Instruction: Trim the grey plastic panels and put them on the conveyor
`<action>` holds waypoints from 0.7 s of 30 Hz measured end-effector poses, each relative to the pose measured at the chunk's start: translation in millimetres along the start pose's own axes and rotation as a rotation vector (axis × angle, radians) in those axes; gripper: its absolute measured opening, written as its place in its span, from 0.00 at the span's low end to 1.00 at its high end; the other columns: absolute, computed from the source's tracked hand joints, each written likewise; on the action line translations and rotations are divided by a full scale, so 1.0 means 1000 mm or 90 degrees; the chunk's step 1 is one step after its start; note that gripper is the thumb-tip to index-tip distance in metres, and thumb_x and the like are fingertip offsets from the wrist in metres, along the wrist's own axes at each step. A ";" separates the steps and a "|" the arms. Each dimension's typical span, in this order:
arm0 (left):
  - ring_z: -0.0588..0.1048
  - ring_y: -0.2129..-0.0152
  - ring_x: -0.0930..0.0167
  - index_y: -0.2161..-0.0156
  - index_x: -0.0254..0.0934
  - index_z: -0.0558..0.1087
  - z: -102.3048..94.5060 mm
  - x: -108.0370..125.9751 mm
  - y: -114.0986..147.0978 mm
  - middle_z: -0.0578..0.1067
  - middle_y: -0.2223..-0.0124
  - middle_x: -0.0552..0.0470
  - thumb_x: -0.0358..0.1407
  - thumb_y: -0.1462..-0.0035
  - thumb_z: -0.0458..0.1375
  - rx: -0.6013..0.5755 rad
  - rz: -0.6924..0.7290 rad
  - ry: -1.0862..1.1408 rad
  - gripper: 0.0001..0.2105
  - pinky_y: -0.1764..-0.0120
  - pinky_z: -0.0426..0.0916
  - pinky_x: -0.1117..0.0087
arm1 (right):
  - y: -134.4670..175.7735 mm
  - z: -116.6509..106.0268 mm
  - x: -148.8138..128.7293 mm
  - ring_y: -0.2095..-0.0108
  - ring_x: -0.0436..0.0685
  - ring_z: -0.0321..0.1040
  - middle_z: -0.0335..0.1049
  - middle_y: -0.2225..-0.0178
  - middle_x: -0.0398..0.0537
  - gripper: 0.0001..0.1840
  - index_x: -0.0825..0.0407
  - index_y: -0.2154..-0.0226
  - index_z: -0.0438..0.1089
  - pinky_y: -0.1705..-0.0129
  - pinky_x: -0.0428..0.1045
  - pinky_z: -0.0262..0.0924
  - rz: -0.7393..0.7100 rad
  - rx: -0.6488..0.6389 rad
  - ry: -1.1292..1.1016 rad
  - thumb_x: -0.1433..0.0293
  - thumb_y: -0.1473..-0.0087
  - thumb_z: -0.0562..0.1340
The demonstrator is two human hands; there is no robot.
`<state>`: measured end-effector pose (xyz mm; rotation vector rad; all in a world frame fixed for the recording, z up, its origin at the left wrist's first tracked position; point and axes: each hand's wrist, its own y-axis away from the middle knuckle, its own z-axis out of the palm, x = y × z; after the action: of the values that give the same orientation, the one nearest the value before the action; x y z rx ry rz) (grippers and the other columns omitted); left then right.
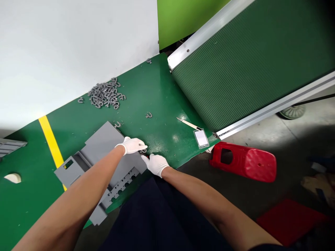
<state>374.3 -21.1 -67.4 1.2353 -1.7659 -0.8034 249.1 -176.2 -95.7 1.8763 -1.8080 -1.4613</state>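
My left hand (133,145), in a white glove, is pinched on a small grey U-shaped plastic piece (143,151) at the edge of a large grey panel (102,143). Close beside it, my gloved right hand (157,165) is closed, with a bit of red and dark showing at its fingertips; what it grips is mostly hidden. Under my left wrist lies the panel, with a row of round cut-outs along its near side. Single U-shaped pieces rest near its far edge and farther right on the green table (162,90).
A heap of grey U-shaped pieces (104,94) lies by the white wall. To the right are a white-handled craft knife (190,123), a clear card holder (201,138) and a ribbed green conveyor belt (243,62). A red stool (243,162) is on the floor. Small shavings dot the table.
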 end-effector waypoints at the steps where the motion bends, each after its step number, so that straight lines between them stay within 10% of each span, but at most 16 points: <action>1: 0.77 0.58 0.62 0.62 0.49 0.82 0.000 0.000 0.000 0.84 0.57 0.54 0.58 0.37 0.47 -0.003 0.008 -0.002 0.24 0.43 0.53 0.54 | 0.000 -0.001 0.000 0.55 0.72 0.79 0.80 0.60 0.68 0.38 0.60 0.53 0.74 0.52 0.61 0.69 -0.010 0.000 0.008 0.46 0.31 0.44; 21: 0.77 0.58 0.61 0.61 0.46 0.77 0.002 -0.004 0.004 0.83 0.57 0.54 0.56 0.36 0.45 0.014 0.033 -0.004 0.23 0.44 0.54 0.55 | -0.001 -0.013 -0.002 0.54 0.69 0.79 0.80 0.58 0.65 0.40 0.58 0.53 0.76 0.51 0.58 0.69 -0.009 0.006 0.041 0.42 0.33 0.45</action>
<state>372.1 -15.6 -66.0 1.1975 -1.8094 -0.7611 258.8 -181.0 -88.7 1.9209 -1.7793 -1.3820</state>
